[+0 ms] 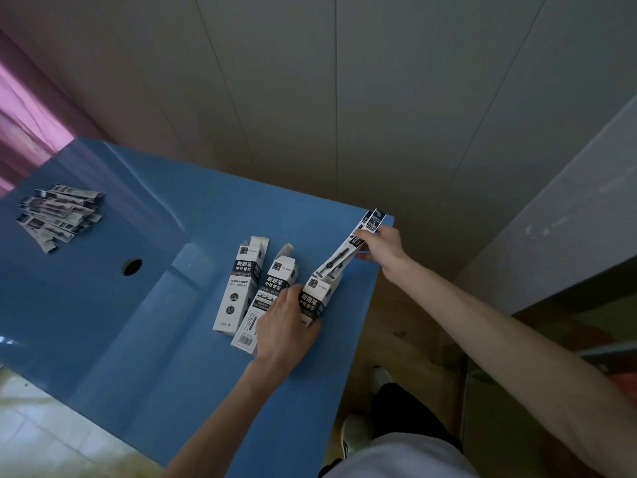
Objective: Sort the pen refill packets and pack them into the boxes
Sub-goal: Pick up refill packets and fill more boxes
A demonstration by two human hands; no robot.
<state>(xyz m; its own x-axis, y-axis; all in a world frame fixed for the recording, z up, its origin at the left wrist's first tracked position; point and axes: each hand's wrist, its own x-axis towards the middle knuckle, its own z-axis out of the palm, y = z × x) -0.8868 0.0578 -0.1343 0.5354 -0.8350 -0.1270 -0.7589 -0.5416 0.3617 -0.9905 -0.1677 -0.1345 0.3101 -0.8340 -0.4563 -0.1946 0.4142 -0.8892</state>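
Three white-and-black refill boxes lie side by side on the blue table (138, 322): a left box (239, 288), a middle box (265, 305) and a right box (315, 298). My left hand (286, 322) grips the right box near its lower end. My right hand (379, 248) pinches a bundle of refill packets (351, 250) whose lower end sits in the right box's open mouth. A pile of loose refill packets (58, 213) lies at the table's far left.
A round hole (132, 266) opens in the tabletop left of the boxes. The table's right edge runs just beside the right box, with wooden floor and my shoes below. A panelled wall stands behind, a pink curtain at the far left.
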